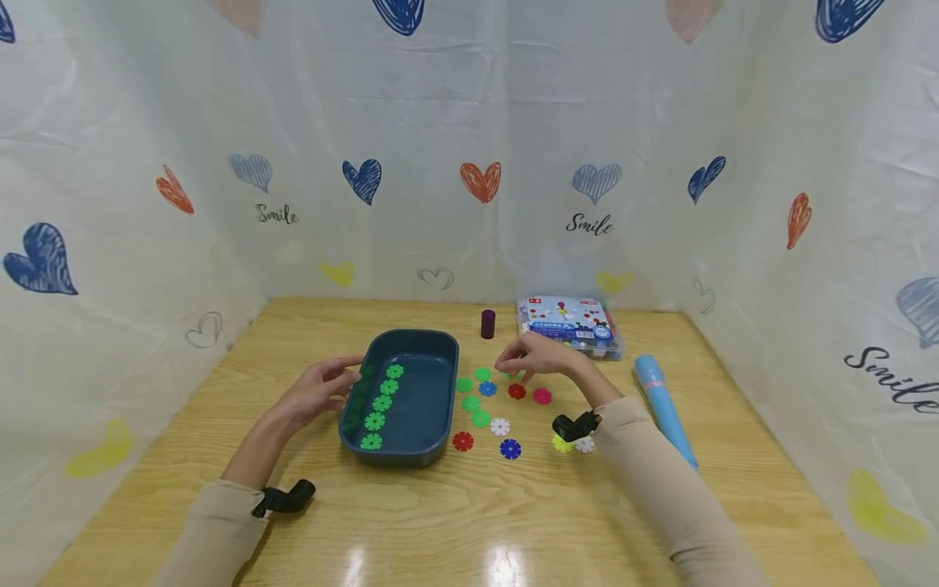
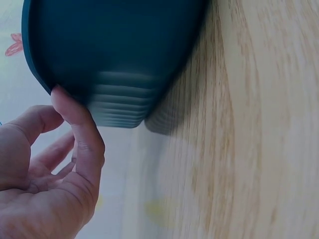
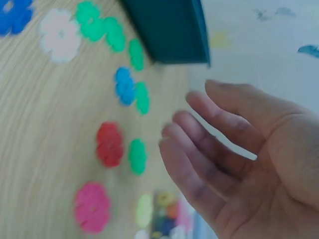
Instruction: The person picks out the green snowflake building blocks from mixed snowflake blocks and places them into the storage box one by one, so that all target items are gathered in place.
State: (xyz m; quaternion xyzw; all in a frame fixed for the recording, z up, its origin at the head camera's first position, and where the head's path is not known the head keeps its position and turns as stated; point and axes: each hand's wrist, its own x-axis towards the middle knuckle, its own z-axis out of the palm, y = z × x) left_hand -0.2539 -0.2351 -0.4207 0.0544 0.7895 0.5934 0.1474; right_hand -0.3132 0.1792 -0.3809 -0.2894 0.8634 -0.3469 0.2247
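Observation:
A dark teal plastic basin point(image 1: 418, 453) stands left of centre, with several green flower-shaped discs point(image 1: 381, 403) in a row on its floor. At the basin's left side is my left hand point(image 1: 315, 391); in the left wrist view a fingertip touches the outside near the rim, with the fingers loosely bent. My right hand point(image 1: 539, 356) hovers over the loose discs right of the basin. In the right wrist view its bent fingers are apart from the thumb and hold nothing. Below it lie a green disc point(image 3: 137, 156), a red disc point(image 3: 109, 144) and a pink disc point(image 3: 92, 207).
More discs are scattered nearby: a blue disc point(image 1: 510, 448), a white disc point(image 1: 500, 426) and a yellow disc point(image 1: 562, 443) by the right wrist. Behind stand a dark purple cylinder point(image 1: 487, 324) and a clear-sided box point(image 1: 568, 322). A light-blue tube point(image 1: 666, 412) lies at right.

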